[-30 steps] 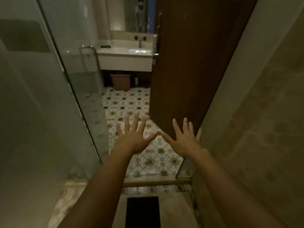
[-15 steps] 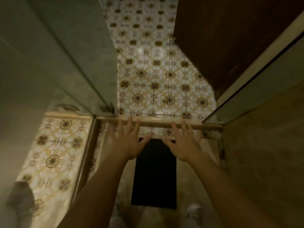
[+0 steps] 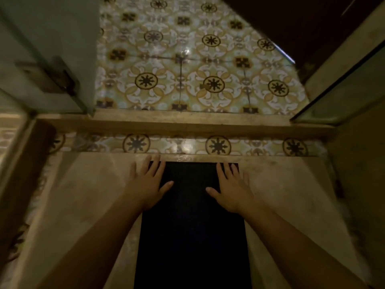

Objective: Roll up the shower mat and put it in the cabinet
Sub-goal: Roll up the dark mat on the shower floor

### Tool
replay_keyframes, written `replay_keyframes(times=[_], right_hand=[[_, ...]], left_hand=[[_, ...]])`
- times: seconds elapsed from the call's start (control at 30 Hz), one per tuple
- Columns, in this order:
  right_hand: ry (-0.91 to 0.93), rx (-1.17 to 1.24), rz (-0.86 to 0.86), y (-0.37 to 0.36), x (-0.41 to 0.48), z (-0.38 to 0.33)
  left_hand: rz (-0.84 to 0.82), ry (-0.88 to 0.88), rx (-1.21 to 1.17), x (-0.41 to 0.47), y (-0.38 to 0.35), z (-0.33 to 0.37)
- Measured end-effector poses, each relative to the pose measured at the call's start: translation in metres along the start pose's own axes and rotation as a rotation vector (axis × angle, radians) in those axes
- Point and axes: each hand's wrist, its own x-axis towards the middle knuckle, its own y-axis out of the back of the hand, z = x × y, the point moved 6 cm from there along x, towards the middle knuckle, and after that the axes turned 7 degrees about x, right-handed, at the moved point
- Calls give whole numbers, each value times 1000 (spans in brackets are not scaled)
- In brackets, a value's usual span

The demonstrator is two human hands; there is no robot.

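Note:
A dark, almost black shower mat (image 3: 192,226) lies flat on the beige shower floor, running from the raised threshold toward me. My left hand (image 3: 146,186) rests with spread fingers over the mat's far left corner. My right hand (image 3: 231,188) lies the same way over the far right corner. Both hands are flat and hold nothing. No cabinet is in view.
A raised stone threshold (image 3: 187,124) crosses the view just beyond the mat, with patterned floor tiles (image 3: 187,65) behind it. A glass shower door (image 3: 48,59) with a metal hinge stands at left, a glass panel (image 3: 343,94) at right, and a dark wooden door (image 3: 302,21) at upper right.
My view has tipped down from the bathroom to the shower floor. Both hands have dropped from mid-air onto the far end of the mat.

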Motion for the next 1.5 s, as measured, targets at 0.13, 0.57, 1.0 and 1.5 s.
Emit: replay_keyframes(times=[0.13,0.57,1.0,1.5], right_hand=[[115,-30,93,0,7,12],[234,-126,207,31,33,34],[165,70,-60,72,47,30],[162,29,-63,48,39,23]], left_hand=[[46,-60,61,4,-12,-1],[152,-101,12,31,31,3],[-99,-133,-171,45,53,-12],[-99,-155,-197,39,50,-8]])
